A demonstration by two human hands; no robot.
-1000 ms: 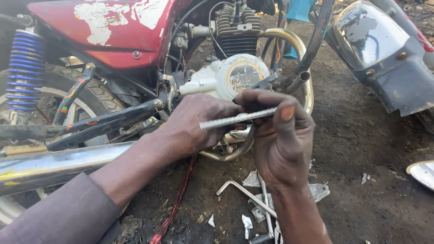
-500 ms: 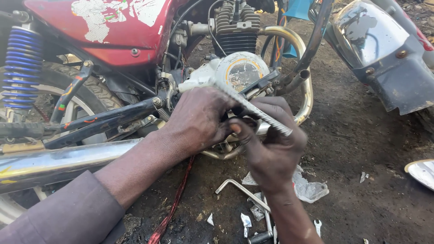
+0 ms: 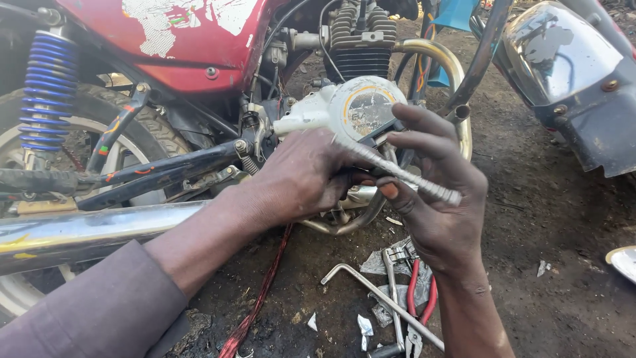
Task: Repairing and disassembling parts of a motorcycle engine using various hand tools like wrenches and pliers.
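A person's left hand and right hand meet over a slim, ridged metal rod beside the engine of a red motorcycle. The left hand is clenched on the rod's near end, knuckles up. The right hand is only half closed: its thumb presses from below while the fingers fan loosely above the far end, so that side looks like a light pinch and not a full grasp. The rod slants down to the right, just in front of the round, pale engine cover.

The loose right-hand hold is the likely weak point: on a greasy, ridged shaft, a twist could let the rod slip and drop into the dark, oily dirt. Knuckles also sit close to the curved chrome exhaust pipe and the finned cylinder, where a sudden slip might mean a scrape.

The motorcycle's side panel is chipped, with white patches showing through the paint. A blue coil spring stands at the left above a long polished silencer. On the ground lie an L-shaped steel wrench, red-handled pliers and crumpled scraps of foil.
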